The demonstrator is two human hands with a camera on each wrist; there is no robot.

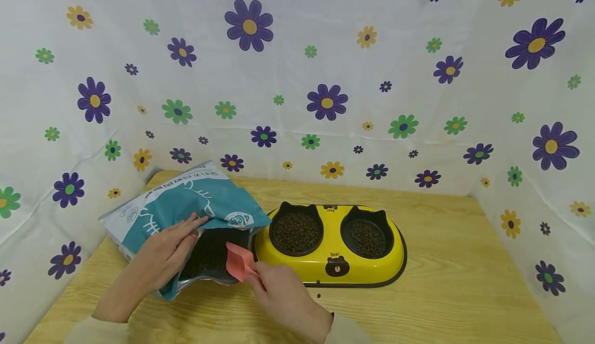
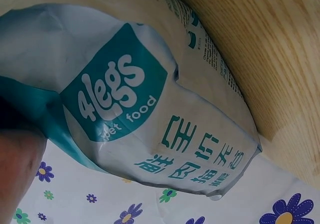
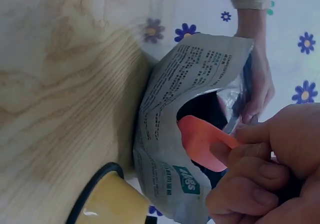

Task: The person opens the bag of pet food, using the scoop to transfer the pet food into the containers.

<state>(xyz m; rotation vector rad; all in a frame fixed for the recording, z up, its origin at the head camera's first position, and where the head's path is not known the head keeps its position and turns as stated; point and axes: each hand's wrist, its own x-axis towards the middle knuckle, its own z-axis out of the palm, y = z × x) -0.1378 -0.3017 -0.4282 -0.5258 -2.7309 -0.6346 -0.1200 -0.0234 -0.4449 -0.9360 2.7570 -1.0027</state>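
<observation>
Head view: The bag (image 1: 186,204) of pet food lies at the left of the wooden table (image 1: 446,302), its mouth facing near and right. Dark contents show inside. The left hand (image 1: 162,251) rests at the left edge of the mouth; its thumb is hidden, so whether it pinches the edge cannot be told. The right hand (image 1: 285,295) is clamped on the handle of the pink scoop (image 1: 239,261). The scoop blade is positioned at the right side of the mouth. Right of the bag stands the yellow feeder (image 1: 332,230). Its left bowl (image 1: 296,229) and right bowl (image 1: 367,233) both contain brown pellets. One loose pellet (image 1: 318,296) lies on the table, just near of the feeder.

Left wrist view: The printed bag fills the centre, marked "4legs pet food". Part of the left hand shows beside the teal edge.

Right wrist view: The right fingers are curled around the scoop handle. The blade overlaps the bag mouth; contact with the rim cannot be determined.
</observation>
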